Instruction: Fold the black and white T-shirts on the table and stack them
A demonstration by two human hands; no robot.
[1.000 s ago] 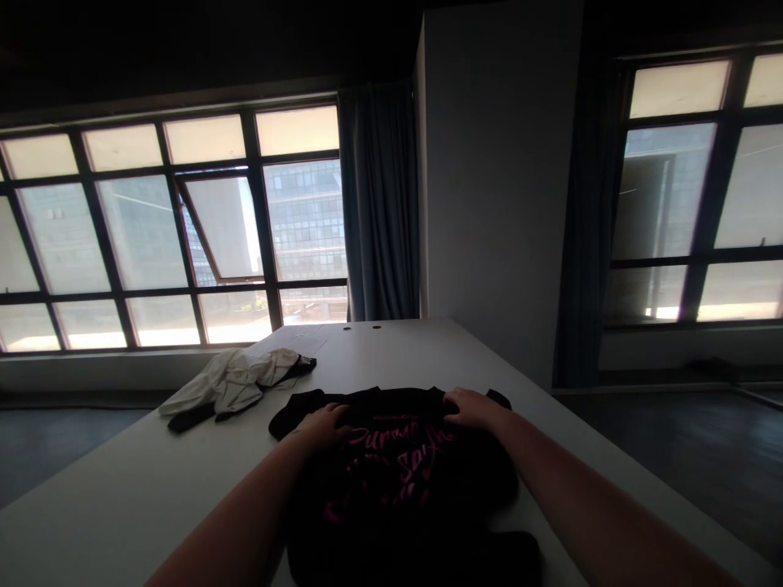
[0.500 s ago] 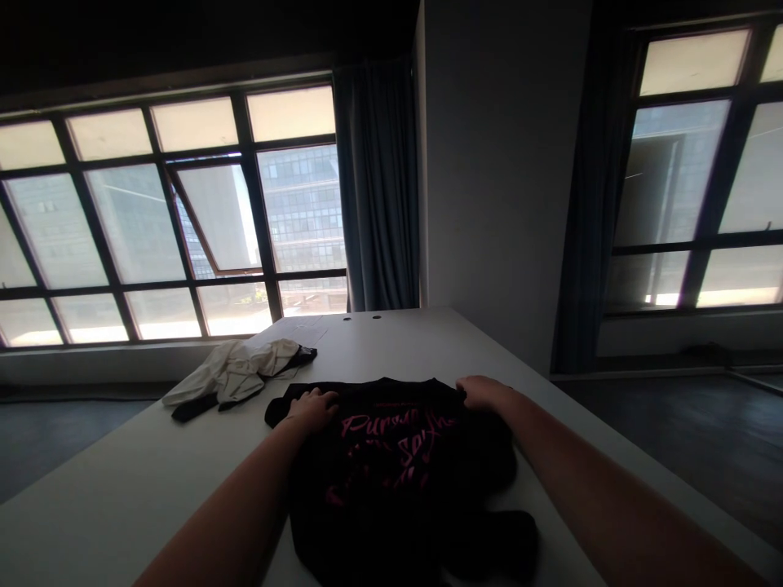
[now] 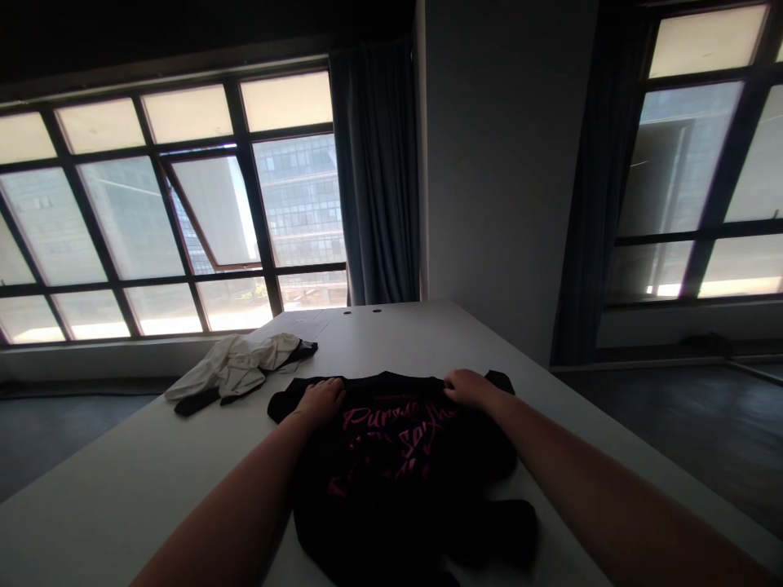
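Note:
A black T-shirt (image 3: 397,465) with pink script lettering lies spread on a white table (image 3: 140,481) in front of me. My left hand (image 3: 321,400) rests on its upper left part, near the shoulder, fingers curled down onto the cloth. My right hand (image 3: 468,387) lies on the upper right part by the other shoulder, fingers also bent onto the fabric. Both forearms stretch over the shirt's sides. In the dim light I cannot see whether either hand pinches the cloth.
A crumpled white and black garment (image 3: 236,372) lies on the table to the far left. Large windows (image 3: 183,220) and a dark curtain (image 3: 376,179) stand behind the table. A wall pillar (image 3: 502,179) rises at the table's far right. Dark floor lies on both sides.
My hands spread outward along the shirt's top edge, then came slightly back inward. The shirt's upper part now lies flatter and wider. The camera tilted a little.

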